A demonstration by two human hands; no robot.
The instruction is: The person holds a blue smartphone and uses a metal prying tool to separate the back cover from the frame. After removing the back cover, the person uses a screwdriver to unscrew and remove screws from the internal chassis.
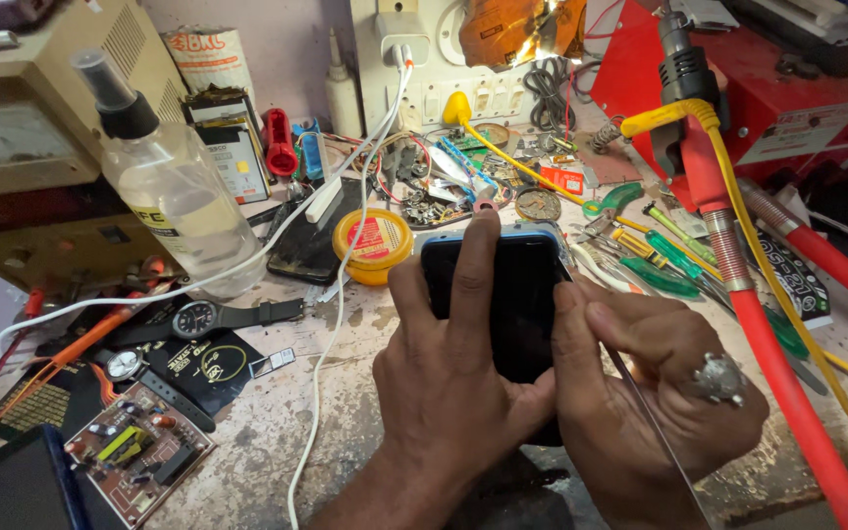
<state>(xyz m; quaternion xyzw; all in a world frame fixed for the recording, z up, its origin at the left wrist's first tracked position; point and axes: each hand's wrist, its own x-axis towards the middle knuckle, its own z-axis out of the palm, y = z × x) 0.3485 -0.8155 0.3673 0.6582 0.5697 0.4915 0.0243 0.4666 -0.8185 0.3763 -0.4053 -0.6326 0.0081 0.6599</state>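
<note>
Your workbench (277, 442) was crowded, and near the middle of its front edge you had the phone (503, 304) upright, dark face toward you. Its blue frame looked closed all round: no gap showed that I could make out, so the opening had hardly begun, I'd judge. Your left hand (444, 383) was wrapped around the phone, fingers up its face. Your right hand (640, 393), ring on, was pinched narrow on a thin metal blade (655, 432) at the phone's right edge.

Dark smartphone (503, 294) upright, blue-edged, thin metal tool (655, 432) alongside.
</note>
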